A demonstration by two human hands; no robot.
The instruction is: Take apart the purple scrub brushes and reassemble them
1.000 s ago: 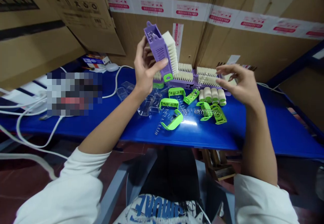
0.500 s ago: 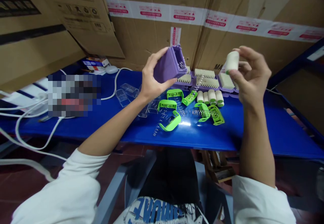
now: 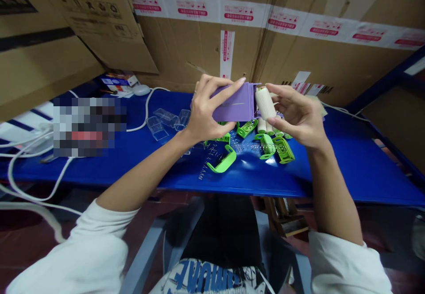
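My left hand (image 3: pixel 206 110) is closed around a purple plastic case (image 3: pixel 232 104), held above the desk with its open end to the right. Between the thumb and fingers of my right hand (image 3: pixel 299 116) is a whitish ribbed roller (image 3: pixel 265 103), tilted and right at that open end. Whether the roller touches the case is hard to tell. Below lie several bright green plastic brackets (image 3: pixel 225 161) and thin metal springs (image 3: pixel 239 147). More whitish rollers (image 3: pixel 262 126) with green ends are partly hidden behind my hands.
Clear plastic covers (image 3: pixel 156 128) lie on the blue desk (image 3: pixel 186 176) to the left. Farther left are white cables (image 3: pixel 148 108), a white computer mouse (image 3: pixel 141 90) and a blurred-out patch. Large cardboard boxes (image 3: pixel 186 41) stand along the back.
My right hand has brought the roller left and down to the case. My left hand has turned the case so its open end faces right, over the rollers and brackets.
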